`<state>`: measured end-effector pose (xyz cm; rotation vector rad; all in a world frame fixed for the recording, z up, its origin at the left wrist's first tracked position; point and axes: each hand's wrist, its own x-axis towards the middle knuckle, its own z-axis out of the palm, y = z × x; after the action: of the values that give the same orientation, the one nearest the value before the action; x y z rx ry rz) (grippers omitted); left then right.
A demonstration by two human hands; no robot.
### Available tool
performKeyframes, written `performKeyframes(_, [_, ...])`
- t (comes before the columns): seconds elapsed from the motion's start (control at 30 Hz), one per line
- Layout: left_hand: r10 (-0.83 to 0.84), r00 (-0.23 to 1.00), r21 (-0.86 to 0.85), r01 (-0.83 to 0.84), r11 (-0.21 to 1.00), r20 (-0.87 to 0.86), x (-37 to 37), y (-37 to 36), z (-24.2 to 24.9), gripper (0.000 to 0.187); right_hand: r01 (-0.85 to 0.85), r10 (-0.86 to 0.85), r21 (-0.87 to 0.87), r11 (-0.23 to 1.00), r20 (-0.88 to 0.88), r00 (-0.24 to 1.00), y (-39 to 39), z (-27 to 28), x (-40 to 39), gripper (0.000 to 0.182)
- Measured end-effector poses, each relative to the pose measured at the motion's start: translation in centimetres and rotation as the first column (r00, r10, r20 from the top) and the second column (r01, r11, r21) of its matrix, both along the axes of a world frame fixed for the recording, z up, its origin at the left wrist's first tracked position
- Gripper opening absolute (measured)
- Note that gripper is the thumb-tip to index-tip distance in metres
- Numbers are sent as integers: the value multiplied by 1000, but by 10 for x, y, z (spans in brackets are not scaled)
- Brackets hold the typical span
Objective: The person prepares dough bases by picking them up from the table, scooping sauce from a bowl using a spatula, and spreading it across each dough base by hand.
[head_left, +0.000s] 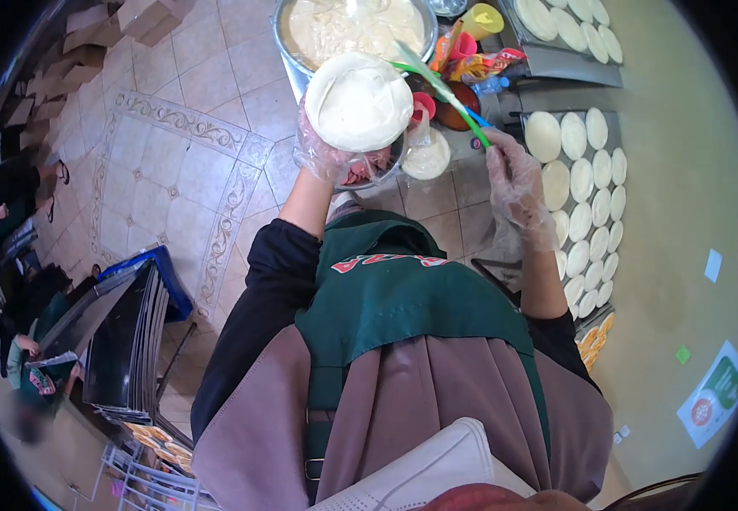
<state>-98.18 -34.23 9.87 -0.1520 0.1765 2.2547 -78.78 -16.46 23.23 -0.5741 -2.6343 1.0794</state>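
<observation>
My left hand [319,146], in a clear plastic glove, is closed under a round flat dough disc [360,102] spread with a white creamy layer. My right hand [518,187], also gloved, grips the green handle of a spatula [442,88]. The spatula's pale, smeared blade points up and left, above the disc's upper right edge. Behind the disc stands a large metal bowl [434,34] of cream-coloured mixture. Reddish pieces [360,175] show in a bowl partly hidden below my left hand. A small plastic-wrapped white portion [427,157] lies between my hands.
Metal trays with several pale dough rounds [582,179] stand along the right wall. Yellow [482,20] and pink cups and an orange packet [496,63] crowd beside the bowl. At left, stacked dark trays [117,349] stand near another person [45,358]; cardboard boxes [143,17] lie farther back.
</observation>
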Motion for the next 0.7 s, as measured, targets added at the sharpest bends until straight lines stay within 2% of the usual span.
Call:
performKeyframes(0.03, [18,999,13,-17,1000,-28,-1,-2,4,52,-7,6,-5,1000,-85,996,5,-15,-5,23])
performKeyframes(0.07, [35,998,26,-33,999,-56,-2,-4,7,54,-19,19,-3,1000,-85,996,7,-21,-8,23])
performKeyframes(0.13, [28,1000,91,-26,995,-12,-2,-6,10,55,63,-57,-270,961,31,998,8,-26,-16,24])
performKeyframes(0.17, [5,1000,157,-9,988,28,-2,-5,12,56,52,-46,-266,963,28,999,10,-32,-20,24])
performKeyframes(0.23, [33,999,145,-31,989,-13,-1,-3,16,55,-7,-17,-396,918,-58,998,15,-41,-25,25])
performKeyframes(0.3, [64,997,133,-57,989,-53,1,1,21,54,-30,15,-387,922,-42,999,25,-40,-29,25])
performKeyframes(0.37, [-21,994,339,-16,941,104,1,5,28,54,-61,54,-379,923,-31,998,35,-38,-34,24])
performKeyframes(0.43, [-16,994,328,-19,944,104,1,11,37,55,-183,172,-61,981,-148,974,43,-38,-41,25])
performKeyframes(0.47, [-31,993,315,-6,949,112,1,13,41,55,-192,181,-60,979,-154,971,49,-36,-42,25])
performKeyframes(0.53, [-32,995,360,-4,933,93,2,18,44,55,-273,294,132,953,-188,937,62,-33,-43,27])
performKeyframes(0.6, [-43,996,406,8,914,79,5,22,47,55,-259,282,136,956,-198,939,70,-32,-39,28])
performKeyframes(0.7, [-4,995,348,-30,937,97,10,29,49,55,-232,261,154,961,-214,941,85,-36,-30,28])
